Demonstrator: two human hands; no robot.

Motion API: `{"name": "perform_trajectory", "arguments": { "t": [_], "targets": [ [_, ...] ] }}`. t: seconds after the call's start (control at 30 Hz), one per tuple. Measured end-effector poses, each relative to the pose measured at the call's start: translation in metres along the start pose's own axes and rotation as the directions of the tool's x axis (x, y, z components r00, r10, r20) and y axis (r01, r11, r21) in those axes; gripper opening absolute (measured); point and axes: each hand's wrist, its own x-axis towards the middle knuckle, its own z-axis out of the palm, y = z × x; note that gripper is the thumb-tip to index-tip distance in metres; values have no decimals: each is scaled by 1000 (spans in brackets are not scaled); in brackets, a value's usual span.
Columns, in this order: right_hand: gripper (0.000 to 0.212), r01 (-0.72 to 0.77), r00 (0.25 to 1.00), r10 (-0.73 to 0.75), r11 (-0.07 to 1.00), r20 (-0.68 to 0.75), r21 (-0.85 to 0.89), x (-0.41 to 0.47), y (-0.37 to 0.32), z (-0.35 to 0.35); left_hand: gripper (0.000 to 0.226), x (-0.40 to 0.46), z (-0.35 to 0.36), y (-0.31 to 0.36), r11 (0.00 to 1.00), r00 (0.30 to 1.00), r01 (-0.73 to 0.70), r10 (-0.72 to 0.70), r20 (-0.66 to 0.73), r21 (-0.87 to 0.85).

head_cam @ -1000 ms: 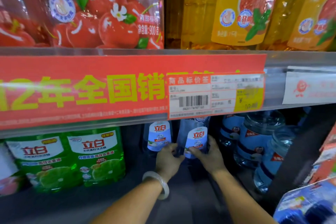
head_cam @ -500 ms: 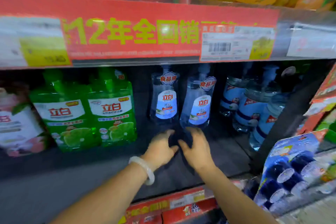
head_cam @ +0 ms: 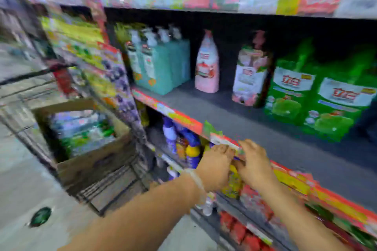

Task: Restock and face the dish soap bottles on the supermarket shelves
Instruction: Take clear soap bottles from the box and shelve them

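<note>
The view is badly motion-blurred. My left hand [head_cam: 217,166], with a pale bracelet at its wrist, and my right hand [head_cam: 255,166] hover side by side at the front edge of the dark shelf [head_cam: 265,128], fingers relaxed and holding nothing. On that shelf stand green dish soap bottles [head_cam: 318,98] at the right, a white and pink bottle [head_cam: 250,73], a pink bottle [head_cam: 207,63] and teal pump bottles [head_cam: 159,63] further left. The blue bottles I handled before are out of view.
A cardboard box [head_cam: 91,155] with wrapped bottles [head_cam: 81,130] inside sits on a trolley at the left, on the grey floor. Below the red shelf strip [head_cam: 177,118], a lower shelf holds blue and yellow bottles [head_cam: 183,144]. Another stocked shelf runs overhead.
Both hands let go of the two blue bottles and drew back to the shelf's front edge. My view swung left and down, bringing the box and the lower shelves into sight.
</note>
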Motion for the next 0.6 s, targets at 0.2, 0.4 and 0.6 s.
{"name": "perform_trajectory", "arguments": {
  "t": [0.2,0.4,0.6],
  "targets": [
    [52,238,955,-226,971,194,-38,14,-149,65,42,-107,-45,-123,942,944,328,-324,-68,65],
    [57,338,881,-296,939,369,-54,34,-303,143,48,-207,-82,-263,834,843,535,-537,-26,137],
    [62,367,793,-329,930,513,28,40,-430,228,49,-288,-108,-384,745,746,659,-665,41,100]
  ]
}}
